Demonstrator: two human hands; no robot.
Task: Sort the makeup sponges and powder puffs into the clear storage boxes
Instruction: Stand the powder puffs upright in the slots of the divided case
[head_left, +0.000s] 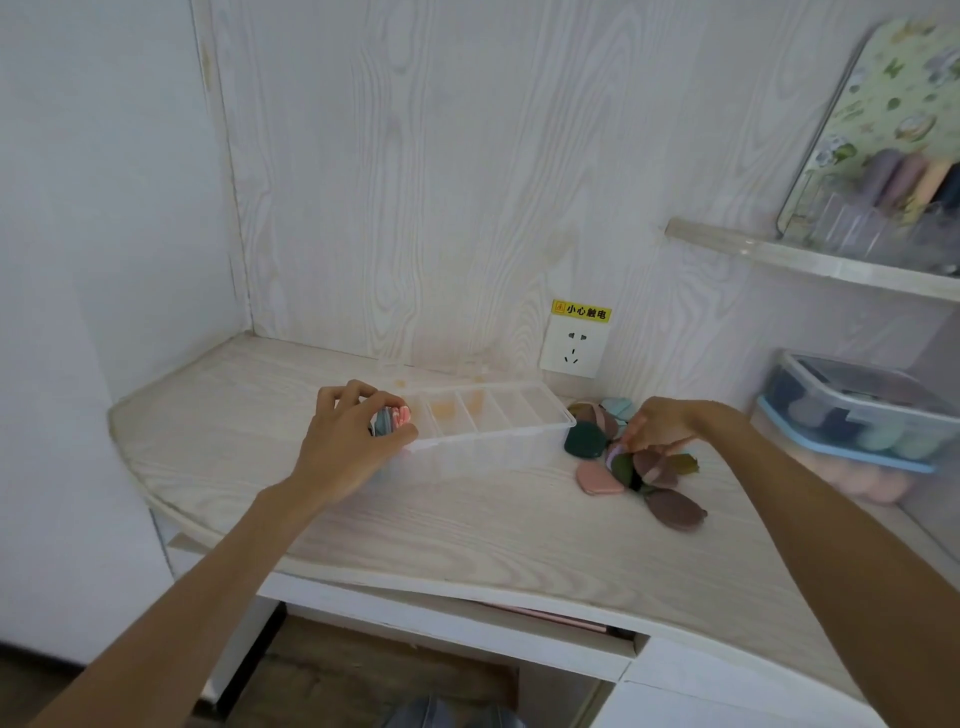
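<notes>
Left hand grasps several powder puffs at the divided clear box's left end; right hand's fingers pinch a puff in the pile right of the box.

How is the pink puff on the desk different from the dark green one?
The pink puff is light-coloured; the dark green puff is very dark. The pink puff lies nearer the desk's front edge; the dark green puff sits farther back, right beside the clear divided box. Both are flat, rounded pads lying loose on the desk, not yet sorted.

Left hand gripping puffs at divided box, right hand on pile
</notes>
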